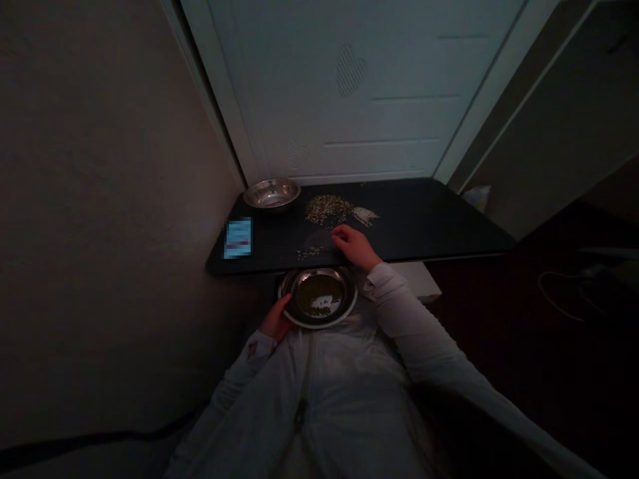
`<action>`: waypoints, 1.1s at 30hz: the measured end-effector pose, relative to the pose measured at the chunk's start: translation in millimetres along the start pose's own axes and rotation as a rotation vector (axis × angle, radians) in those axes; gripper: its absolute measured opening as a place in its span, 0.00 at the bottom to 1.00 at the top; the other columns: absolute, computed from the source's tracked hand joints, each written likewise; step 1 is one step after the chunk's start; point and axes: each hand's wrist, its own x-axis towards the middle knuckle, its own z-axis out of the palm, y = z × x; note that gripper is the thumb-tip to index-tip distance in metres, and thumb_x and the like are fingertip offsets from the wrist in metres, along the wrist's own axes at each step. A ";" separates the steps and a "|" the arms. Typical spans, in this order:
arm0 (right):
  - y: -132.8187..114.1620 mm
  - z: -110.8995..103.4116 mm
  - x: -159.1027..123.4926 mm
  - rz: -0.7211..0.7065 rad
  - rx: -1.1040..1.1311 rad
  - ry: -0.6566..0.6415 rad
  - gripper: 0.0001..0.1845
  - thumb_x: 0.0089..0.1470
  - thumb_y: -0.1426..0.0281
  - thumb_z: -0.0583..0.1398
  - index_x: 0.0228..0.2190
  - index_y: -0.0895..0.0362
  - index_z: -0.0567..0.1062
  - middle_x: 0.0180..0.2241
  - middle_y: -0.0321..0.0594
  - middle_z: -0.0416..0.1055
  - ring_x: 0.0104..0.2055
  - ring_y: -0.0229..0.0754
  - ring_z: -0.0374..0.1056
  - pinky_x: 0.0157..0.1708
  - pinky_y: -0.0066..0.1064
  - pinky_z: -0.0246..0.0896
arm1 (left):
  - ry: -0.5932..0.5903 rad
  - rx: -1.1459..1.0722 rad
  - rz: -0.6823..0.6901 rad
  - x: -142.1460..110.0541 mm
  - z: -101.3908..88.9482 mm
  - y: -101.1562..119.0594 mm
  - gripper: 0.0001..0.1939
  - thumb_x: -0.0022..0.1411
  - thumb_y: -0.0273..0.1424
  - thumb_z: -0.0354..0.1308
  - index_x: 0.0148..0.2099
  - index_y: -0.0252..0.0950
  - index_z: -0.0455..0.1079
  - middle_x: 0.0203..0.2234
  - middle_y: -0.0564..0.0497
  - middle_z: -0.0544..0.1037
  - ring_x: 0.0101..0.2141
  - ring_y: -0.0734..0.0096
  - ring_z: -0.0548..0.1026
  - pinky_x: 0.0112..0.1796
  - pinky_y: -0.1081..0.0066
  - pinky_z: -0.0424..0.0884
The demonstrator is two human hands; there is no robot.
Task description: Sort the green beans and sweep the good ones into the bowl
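Note:
My left hand (277,319) grips the left rim of a round metal bowl (350,299), thumb on top, close to my lap at the table's near edge. Green beans (317,291) lie inside it, with a bare shiny patch of the bottom showing. Over the table's front part is my right hand (353,245), fingers curled together; whether anything is between them cannot be made out. Just left of it, small pale seeds (310,251) are scattered. Behind it lie a mixed heap of beans and pale seeds (327,207) and a smaller white pile (365,215).
On the dark table (439,219), a second metal bowl (272,195) stands at the back left, with a blurred-out blue rectangle (238,238) in front of it. A white box (422,283) sits below the front edge. A white door (399,120) rises behind; a wall is at left.

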 end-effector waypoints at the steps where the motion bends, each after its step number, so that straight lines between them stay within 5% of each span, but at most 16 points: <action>1: -0.2 -0.3 -0.1 0.000 0.010 -0.013 0.09 0.44 0.67 0.53 0.29 0.57 0.67 0.22 0.32 0.65 0.25 0.34 0.61 0.28 0.26 0.53 | 0.005 -0.001 0.002 -0.2 0.2 0.1 0.19 0.55 0.31 0.47 0.49 0.31 0.64 0.32 0.48 0.78 0.47 0.66 0.67 0.49 0.67 0.60; 20: -4.7 -5.0 -2.0 0.046 0.206 -0.090 0.07 0.41 0.67 0.53 0.25 0.58 0.66 0.18 0.31 0.63 0.22 0.32 0.57 0.24 0.25 0.50 | 0.014 -0.034 0.012 -2.4 3.5 2.4 0.16 0.55 0.30 0.47 0.45 0.30 0.67 0.31 0.48 0.79 0.47 0.66 0.67 0.50 0.67 0.58; 33: -6.0 -4.5 -2.8 0.028 0.149 -0.193 0.06 0.41 0.68 0.54 0.24 0.58 0.66 0.18 0.31 0.65 0.22 0.32 0.60 0.25 0.24 0.51 | 0.024 -0.028 0.027 -1.9 4.2 2.0 0.13 0.56 0.29 0.47 0.40 0.31 0.69 0.30 0.49 0.79 0.46 0.66 0.67 0.50 0.68 0.57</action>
